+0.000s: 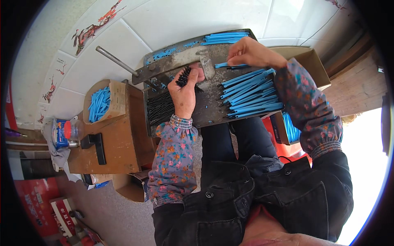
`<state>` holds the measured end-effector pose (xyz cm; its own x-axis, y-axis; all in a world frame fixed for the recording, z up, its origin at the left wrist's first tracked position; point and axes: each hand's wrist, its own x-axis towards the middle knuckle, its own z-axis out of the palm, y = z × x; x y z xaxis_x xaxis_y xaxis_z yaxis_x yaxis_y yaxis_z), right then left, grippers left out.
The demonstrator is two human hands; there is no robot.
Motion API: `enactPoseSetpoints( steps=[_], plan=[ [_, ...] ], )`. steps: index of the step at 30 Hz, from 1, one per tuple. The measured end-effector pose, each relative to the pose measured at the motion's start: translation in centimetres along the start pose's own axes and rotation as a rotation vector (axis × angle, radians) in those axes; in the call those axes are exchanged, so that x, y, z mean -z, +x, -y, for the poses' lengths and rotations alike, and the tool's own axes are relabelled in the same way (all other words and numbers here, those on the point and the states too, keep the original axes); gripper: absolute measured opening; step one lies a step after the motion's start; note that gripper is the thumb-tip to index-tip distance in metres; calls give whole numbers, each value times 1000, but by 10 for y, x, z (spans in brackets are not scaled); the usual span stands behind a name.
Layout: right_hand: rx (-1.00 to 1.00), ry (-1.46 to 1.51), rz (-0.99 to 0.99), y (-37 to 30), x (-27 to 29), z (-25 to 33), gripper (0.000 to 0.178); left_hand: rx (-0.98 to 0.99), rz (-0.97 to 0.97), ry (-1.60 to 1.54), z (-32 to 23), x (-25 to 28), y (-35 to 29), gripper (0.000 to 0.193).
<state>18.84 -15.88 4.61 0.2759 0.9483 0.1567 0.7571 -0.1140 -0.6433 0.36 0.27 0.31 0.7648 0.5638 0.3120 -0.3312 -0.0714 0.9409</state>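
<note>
Black rods [184, 77] sit bunched in the left hand [183, 96], fingers closed around them, above the tray [210, 108]. The right hand [254, 53] curls its fingers over the tray's right half; what they pinch cannot be told. Blue sticks [251, 93] lie on the tray's right.

Bare tabletop [210, 110] leaves a passage right of the left grip [184, 95], up to blue rods [251, 95] on the right grip's [253, 52] near side. A metal bar [163, 65] blocks the left grip's far side; black rods [160, 110] crowd its near left.
</note>
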Motion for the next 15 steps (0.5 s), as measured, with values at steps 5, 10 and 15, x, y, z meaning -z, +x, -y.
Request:
enactPoseSetpoints(
  steps=[5,10,15],
  plan=[
    [291,-613,-506,48,-16,-62,17,5,51,69,11,2,-1,21],
    [174,-830,-166,40,-25,-71,14,23,41,-81,7,-3,-4,22],
    [240,-863,-147,15,-16,-29,11,3,48,-14,11,3,0,20]
  ],
)
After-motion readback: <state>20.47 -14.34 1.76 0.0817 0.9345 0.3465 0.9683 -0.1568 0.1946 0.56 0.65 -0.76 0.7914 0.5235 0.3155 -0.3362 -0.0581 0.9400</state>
